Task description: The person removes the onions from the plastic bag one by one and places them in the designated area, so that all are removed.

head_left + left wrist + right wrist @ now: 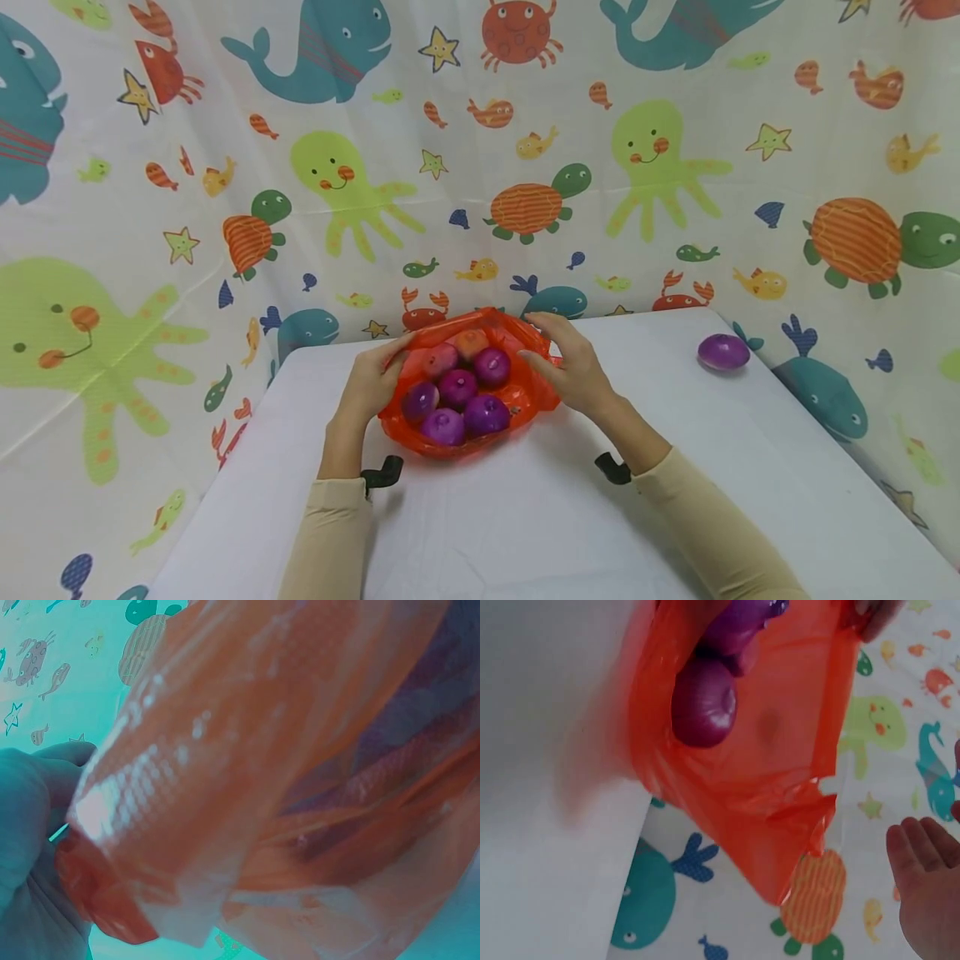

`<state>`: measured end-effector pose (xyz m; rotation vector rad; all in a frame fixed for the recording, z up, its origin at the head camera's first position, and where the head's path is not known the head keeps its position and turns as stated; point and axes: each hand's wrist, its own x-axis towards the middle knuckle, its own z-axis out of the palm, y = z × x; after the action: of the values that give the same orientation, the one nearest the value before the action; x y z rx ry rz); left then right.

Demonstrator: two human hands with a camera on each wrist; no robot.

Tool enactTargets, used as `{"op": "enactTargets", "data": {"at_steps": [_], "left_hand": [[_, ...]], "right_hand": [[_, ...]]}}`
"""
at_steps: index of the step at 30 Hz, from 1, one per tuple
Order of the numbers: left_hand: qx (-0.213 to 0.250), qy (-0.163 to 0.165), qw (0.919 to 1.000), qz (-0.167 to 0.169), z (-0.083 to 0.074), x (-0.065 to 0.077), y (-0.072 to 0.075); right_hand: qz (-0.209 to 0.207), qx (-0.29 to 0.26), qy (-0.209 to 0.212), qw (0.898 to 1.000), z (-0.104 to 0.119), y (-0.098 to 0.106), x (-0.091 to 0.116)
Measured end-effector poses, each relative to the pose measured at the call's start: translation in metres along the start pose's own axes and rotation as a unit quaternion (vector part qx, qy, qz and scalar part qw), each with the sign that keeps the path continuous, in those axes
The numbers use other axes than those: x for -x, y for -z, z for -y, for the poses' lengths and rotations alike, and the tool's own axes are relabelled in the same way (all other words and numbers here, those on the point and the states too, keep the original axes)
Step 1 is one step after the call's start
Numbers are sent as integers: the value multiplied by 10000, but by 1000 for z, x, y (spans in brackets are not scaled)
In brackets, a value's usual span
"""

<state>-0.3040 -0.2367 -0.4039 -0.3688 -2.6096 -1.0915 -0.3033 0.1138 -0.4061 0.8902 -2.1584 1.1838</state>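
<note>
An orange-red plastic bag stands with its mouth wide on the white table. Inside lie several purple onions, plus round pinkish-orange things toward the back. My left hand grips the bag's left rim between thumb and fingers; the left wrist view has folds of the plastic right beside that hand. At the bag's right side is my right hand, its fingers and thumb spread. In the right wrist view this hand shows extended fingers, apart from the plastic, with nothing in it.
Another purple onion lies alone near the table's right edge. The white table reaches back to a hanging curtain printed with sea animals, which also runs along both sides. Dark wrist mounts sit under both forearms.
</note>
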Motion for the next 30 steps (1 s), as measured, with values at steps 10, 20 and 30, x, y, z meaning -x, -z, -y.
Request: {"op": "enactTargets", "data": {"at_steps": [10, 20, 30], "left_hand": [[51, 74, 10000, 15, -1, 0, 1], [68, 81, 9999, 34, -1, 0, 1], [74, 123, 9999, 52, 0, 0, 2]], "right_hand": [[423, -373, 70, 9984, 12, -17, 1], [1046, -238, -117, 9942, 18, -32, 7], [1881, -284, -538, 9803, 19, -38, 8]]}}
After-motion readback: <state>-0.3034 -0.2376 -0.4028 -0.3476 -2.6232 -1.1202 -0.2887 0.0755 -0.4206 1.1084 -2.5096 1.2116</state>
